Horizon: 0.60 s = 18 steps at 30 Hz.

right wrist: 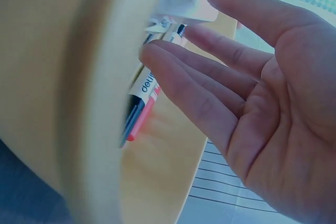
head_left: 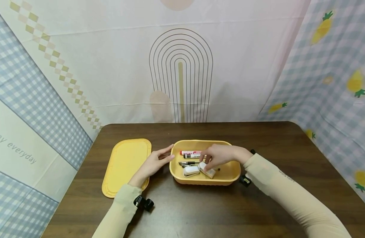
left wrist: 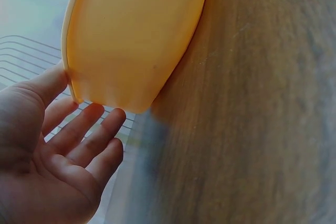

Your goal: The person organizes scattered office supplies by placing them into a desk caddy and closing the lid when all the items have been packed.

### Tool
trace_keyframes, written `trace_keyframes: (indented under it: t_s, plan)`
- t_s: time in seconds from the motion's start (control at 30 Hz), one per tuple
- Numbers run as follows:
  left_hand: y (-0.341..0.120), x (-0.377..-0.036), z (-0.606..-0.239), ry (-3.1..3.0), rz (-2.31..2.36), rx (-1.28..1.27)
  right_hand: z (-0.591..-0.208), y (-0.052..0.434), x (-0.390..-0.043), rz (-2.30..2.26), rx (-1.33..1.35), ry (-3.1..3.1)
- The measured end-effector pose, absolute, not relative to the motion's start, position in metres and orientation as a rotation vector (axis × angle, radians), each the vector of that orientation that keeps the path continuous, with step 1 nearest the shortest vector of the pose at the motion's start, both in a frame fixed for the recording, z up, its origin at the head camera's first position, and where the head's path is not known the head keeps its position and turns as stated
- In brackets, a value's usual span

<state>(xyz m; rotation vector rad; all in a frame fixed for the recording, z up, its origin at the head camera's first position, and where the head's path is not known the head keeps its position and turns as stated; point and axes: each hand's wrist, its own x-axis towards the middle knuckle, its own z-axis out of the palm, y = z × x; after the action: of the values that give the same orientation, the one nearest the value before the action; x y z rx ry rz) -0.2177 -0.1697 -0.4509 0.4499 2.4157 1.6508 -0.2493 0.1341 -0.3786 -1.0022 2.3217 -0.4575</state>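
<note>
Left hand: the left hand [head_left: 152, 163] lies on the table just left of the yellow box [head_left: 233, 172], palm turned toward it, fingers [left wrist: 86, 129] straight and a little spread; the fingertips reach the box's left wall and hold nothing.
Right hand: the right hand [head_left: 219, 157] hangs over the inside of the box, fingers [right wrist: 210, 72] long and loosely apart, tips pointing down at a small white object [head_left: 207, 170]; whether they touch it or only hover just above cannot be told.
Box: an open, rounded yellow box, near the middle of the table, slightly toward the near side.
Contents: a red marker [head_left: 189, 152] and a black marker [head_left: 192, 156] lie side by side along the far wall; dark pens [head_left: 186, 163] lie nearer; a white stapler [head_left: 191, 171] sits at the near left, with the small white object just to its right.
Lid: a flat yellow lid [head_left: 124, 165] lies on the table left of the box, beyond the left hand.
Table: a dark brown wooden table [head_left: 289, 145].
Surroundings: patterned cloth [head_left: 111, 66] hangs behind and at both sides.
</note>
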Motion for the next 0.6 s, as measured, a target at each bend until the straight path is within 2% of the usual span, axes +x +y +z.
trace_keyframes:
  t_s: [0.27,0.6]
  plan:
    - [-0.169,-0.219,-0.449,2.443,1.626,0.442,-0.371,0.141,-0.254,-0.52,-1.081,2.358]
    - [-0.171,-0.218,-0.448,2.47,1.579,0.441,-0.364,0.158,-0.261,-0.541,-1.03,2.429]
